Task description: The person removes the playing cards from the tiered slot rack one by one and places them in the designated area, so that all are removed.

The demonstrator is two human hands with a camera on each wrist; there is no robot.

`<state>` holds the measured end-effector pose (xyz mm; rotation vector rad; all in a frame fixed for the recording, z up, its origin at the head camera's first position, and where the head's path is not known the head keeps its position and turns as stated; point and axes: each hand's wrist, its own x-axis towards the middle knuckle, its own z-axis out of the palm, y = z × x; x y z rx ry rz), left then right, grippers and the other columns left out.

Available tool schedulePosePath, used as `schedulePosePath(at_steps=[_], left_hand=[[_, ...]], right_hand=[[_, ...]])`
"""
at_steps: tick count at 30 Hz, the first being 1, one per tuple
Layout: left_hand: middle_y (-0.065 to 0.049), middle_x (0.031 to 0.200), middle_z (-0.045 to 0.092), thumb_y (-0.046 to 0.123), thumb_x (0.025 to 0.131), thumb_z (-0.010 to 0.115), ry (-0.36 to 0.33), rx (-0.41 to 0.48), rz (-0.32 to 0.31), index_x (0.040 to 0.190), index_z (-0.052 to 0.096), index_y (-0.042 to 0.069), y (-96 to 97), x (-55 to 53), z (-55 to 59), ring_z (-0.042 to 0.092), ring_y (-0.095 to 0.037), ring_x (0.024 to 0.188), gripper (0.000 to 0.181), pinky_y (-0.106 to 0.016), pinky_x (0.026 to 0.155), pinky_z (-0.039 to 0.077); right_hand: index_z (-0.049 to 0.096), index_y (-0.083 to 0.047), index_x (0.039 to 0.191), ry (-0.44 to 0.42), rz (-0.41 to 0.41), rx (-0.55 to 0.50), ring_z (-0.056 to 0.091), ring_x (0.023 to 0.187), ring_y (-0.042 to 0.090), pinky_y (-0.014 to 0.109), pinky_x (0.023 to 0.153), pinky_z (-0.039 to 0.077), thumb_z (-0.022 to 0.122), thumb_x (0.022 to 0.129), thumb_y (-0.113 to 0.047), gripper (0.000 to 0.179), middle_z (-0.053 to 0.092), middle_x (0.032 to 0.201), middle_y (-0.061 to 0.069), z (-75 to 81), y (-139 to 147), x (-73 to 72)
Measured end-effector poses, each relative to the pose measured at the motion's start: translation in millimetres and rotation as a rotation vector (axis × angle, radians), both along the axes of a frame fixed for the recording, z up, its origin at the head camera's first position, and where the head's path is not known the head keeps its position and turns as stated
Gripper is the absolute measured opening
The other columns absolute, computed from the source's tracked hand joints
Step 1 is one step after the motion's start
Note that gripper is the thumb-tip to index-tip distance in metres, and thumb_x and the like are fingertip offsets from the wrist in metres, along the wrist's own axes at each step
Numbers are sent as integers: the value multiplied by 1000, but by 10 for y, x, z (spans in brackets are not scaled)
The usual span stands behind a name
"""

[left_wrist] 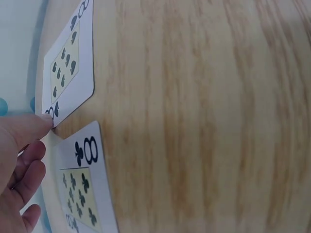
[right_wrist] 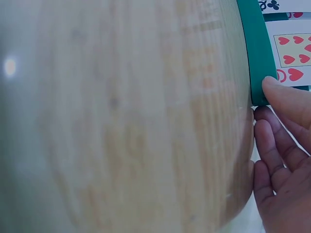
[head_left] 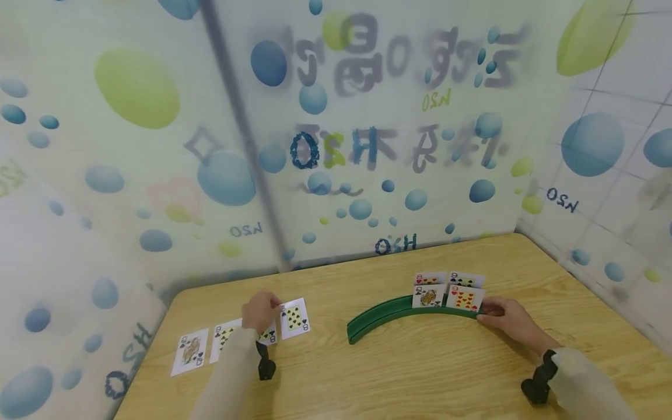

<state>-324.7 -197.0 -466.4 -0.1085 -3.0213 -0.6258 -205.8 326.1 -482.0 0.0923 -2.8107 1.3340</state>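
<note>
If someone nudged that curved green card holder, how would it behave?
The green card holder would probably slide rather than roll, lying low along the table. It looks stiff, judging by its even curve. The cards standing in it might wobble or topple, since they rise well above it.

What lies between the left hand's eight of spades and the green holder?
Bare tabletop separates the eight of spades from the green holder: head view.
</note>
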Motion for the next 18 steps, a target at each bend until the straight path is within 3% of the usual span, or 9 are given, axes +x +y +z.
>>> schedulePosePath(at_steps=[18], left_hand=[[1,76,62,17,81,69,31,-31,-11,84,68,12,3,32,-53,55,-18,69,6,-52,73,38]], right_hand=[[49,17,116,-2,3,7,56,86,24,26,66,47,64,86,-16,47,59,100,18,-6,0,0]])
